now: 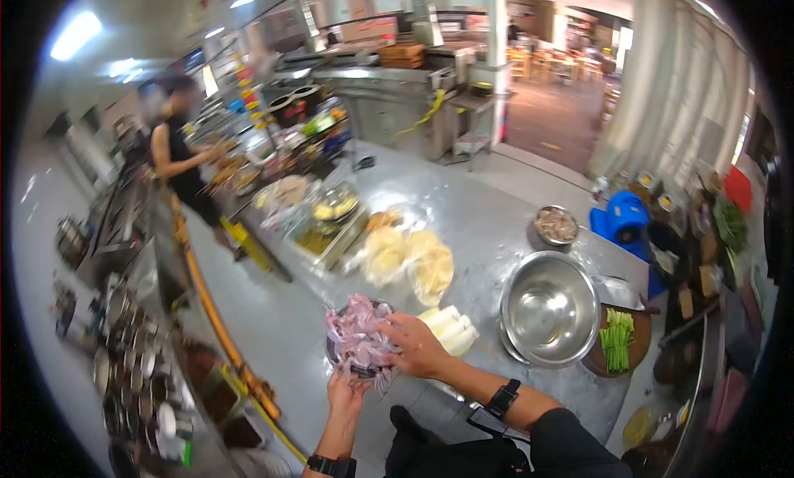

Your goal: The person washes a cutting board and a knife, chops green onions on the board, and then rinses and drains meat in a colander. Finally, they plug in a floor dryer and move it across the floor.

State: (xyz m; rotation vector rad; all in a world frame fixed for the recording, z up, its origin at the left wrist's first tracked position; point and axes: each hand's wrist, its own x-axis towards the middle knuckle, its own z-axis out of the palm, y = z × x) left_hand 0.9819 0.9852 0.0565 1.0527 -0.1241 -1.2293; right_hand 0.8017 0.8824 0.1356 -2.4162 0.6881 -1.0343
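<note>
My left hand (346, 393) is closed on the near underside of a metal bowl (332, 351), holding it at the near-left edge of the steel table. Pale pink raw meat (356, 329) is heaped above the bowl's rim, with thin leg-like ends hanging over the near right side. My right hand (420, 346) presses its curled fingers against the right side of the heap; its fingertips are partly hidden there. White peeled stalks or roots (447, 330) lie just beyond the right hand, and bags of yellowish food (428, 265) rest farther back.
A large steel basin (549, 308) stands to the right, beside a cleaver (619, 293) and cut green stalks (616, 339) on a round board (635, 346). A smaller bowl of meat (556, 226) sits behind. Another person (184, 151) stands at the far left counter.
</note>
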